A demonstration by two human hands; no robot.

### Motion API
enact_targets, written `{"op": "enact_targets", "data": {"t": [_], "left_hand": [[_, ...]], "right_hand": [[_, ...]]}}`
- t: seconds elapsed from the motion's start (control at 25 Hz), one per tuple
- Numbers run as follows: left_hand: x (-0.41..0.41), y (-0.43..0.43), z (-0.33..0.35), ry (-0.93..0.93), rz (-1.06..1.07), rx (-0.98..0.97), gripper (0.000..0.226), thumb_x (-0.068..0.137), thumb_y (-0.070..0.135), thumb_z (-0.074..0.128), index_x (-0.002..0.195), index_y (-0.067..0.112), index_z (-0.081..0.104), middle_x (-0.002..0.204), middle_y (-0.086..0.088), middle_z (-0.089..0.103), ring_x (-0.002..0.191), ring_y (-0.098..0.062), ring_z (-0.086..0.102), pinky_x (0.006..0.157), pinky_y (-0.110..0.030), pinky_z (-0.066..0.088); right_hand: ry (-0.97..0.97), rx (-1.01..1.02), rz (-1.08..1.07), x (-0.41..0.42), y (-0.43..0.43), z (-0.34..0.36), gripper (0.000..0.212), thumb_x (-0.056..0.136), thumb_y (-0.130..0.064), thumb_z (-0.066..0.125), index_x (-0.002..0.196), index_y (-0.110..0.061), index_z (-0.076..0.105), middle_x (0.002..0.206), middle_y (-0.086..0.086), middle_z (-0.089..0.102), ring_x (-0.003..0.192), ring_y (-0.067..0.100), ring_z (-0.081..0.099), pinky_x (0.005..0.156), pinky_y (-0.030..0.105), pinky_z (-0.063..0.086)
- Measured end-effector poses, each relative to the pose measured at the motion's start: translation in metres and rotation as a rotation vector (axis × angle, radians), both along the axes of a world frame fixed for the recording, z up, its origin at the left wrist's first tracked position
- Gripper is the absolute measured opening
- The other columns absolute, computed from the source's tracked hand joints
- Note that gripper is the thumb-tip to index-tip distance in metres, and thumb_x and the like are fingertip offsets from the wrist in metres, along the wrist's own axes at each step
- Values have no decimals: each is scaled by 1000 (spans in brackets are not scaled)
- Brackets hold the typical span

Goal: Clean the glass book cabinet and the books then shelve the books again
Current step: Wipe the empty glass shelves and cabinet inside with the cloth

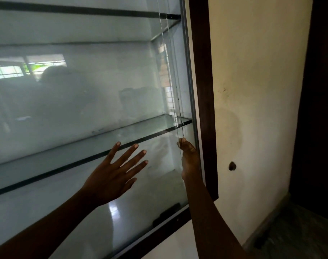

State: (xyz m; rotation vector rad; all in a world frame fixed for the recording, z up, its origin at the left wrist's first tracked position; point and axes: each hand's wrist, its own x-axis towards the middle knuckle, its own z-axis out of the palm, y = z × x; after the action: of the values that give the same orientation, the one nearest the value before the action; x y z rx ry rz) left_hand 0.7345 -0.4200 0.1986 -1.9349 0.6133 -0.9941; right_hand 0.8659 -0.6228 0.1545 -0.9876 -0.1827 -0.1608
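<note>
Glass throughout: the dark-framed cabinet [203, 75] hangs on a cream wall [256, 94], with sliding panes in front and a glass shelf [107, 141] inside. No books are in view, and the shelves seen stand bare.

Handling, as judged: the front pane [81, 94] is rigid, heavy for its thickness, brittle and slick. Its free vertical edge, near the cabinet's right side, looks unframed and may be sharp. It is best taken by that edge, with a flat palm on the face to steady it, and slid level without twisting.

Left hand [112, 176]: fully spread, fingers straight, laid flat against the pane's face just below the shelf line, holding nothing.

Right hand [189, 159]: closed on the pane's free edge, just beside the cabinet's right side, fingertips wrapped over the glass.

Risk, as judged: a jolt at the end of travel could chip the edge.
</note>
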Motion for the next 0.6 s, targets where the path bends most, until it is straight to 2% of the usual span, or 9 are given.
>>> {"op": "enact_targets", "data": {"t": [0.08, 0.16, 0.28, 0.32, 0.4, 0.48, 0.6], "left_hand": [[0, -2, 2, -7, -4, 2, 55, 94, 43, 28, 143, 18, 36, 153, -13, 19, 142, -32, 15, 112, -60, 11], [-3, -5, -1, -4, -9, -31, 53, 92, 39, 32, 141, 17, 38, 153, -12, 16, 142, -31, 13, 112, -60, 11], [-9, -9, -4, 44, -20, -32, 53, 90, 35, 33, 140, 18, 36, 154, -11, 13, 142, -30, 11, 113, -58, 10], [-10, -8, -2, 63, -20, 4, 54, 90, 35, 33, 141, 18, 36, 154, -11, 17, 143, -30, 11, 114, -57, 9], [-13, -4, 8, 89, -4, 71, 54, 90, 36, 32, 141, 17, 36, 151, -12, 31, 142, -31, 15, 114, -56, 8], [-13, -2, 18, 115, 24, 114, 55, 92, 38, 29, 142, 16, 35, 149, -12, 35, 141, -29, 18, 114, -54, 9], [-7, 6, 18, 145, 37, 131, 58, 94, 44, 25, 146, 18, 28, 153, -10, 26, 143, -27, 14, 115, -52, 8]], "right_hand": [[-22, -142, -71, -12, 1, -9, 31, 94, -29, 53, 121, -14, 58, 118, -3, 60, 113, 12, 55, 104, 35, 40], [-100, -225, -183, -40, -1, -22, 39, 93, -28, 53, 131, -18, 50, 131, -7, 51, 124, 9, 45, 105, 32, 37], [-149, -339, -259, -79, 6, -38, 42, 94, -29, 49, 135, -20, 43, 139, -2, 45, 128, 8, 39, 103, 27, 35], [-154, -350, -271, -87, 14, -44, 47, 94, -37, 46, 137, -19, 40, 142, -2, 42, 130, 9, 37, 104, 25, 33], [-174, -347, -327, -102, 36, -55, 68, 87, -65, 37, 140, -22, 31, 147, -3, 32, 135, 10, 29, 106, 24, 27], [-131, -332, -376, -104, 64, -63, 77, 79, -74, 29, 141, -28, 22, 153, -2, 20, 140, 11, 19, 109, 27, 21], [-17, -349, -416, -98, 104, -68, 79, 81, -77, 13, 144, -30, 11, 155, -3, 5, 142, 13, 4, 113, 37, 8]]}}
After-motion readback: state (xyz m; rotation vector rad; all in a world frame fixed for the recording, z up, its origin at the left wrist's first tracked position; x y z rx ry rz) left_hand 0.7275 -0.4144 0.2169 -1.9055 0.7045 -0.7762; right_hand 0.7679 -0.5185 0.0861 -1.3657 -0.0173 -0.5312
